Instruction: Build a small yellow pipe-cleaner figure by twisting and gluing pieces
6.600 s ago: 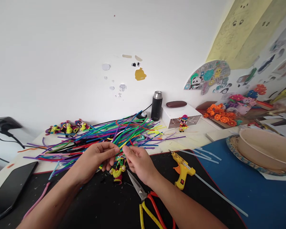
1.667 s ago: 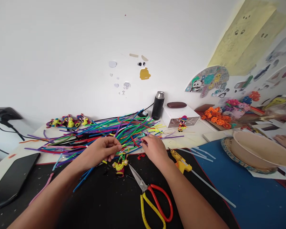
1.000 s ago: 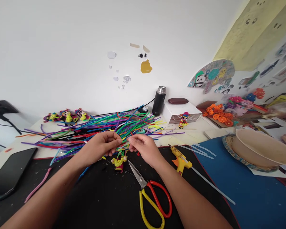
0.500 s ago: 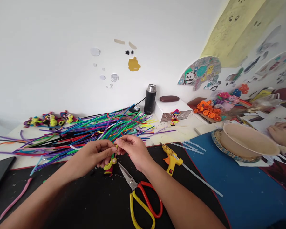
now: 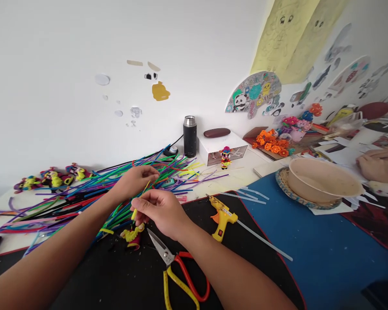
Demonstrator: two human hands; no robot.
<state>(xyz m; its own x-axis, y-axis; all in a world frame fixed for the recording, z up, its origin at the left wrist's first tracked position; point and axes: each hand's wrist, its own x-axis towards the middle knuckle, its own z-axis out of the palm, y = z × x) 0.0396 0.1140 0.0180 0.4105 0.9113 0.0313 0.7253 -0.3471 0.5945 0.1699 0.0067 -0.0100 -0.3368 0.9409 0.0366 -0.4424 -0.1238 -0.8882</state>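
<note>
My right hand (image 5: 160, 212) is closed in a pinch around a short yellow pipe cleaner (image 5: 134, 214), its lower end sticking out below the thumb. A little farther back, my left hand (image 5: 134, 183) hovers over the pile of coloured pipe cleaners (image 5: 93, 189), fingers loosely apart and partly curled. Just under my right hand, a small yellow and red pipe-cleaner figure (image 5: 132, 239) is on the black mat; its upper part is partly hidden. Scissors (image 5: 168, 257) with one yellow and one red handle lie by my right wrist, blades slightly toward the figure.
A yellow glue gun (image 5: 223, 217) with a glue stick lies right of the scissors. Behind stand a black thermos (image 5: 190, 137), a white box (image 5: 210, 148) and a finished figure (image 5: 225, 157). Farther right are a beige bowl (image 5: 325, 183) and another person's hands (image 5: 377, 165).
My hands have separated: the left went back over the pipe cleaners, while the right keeps a yellow piece pinched. The view has swung right, and the figure is less covered.
</note>
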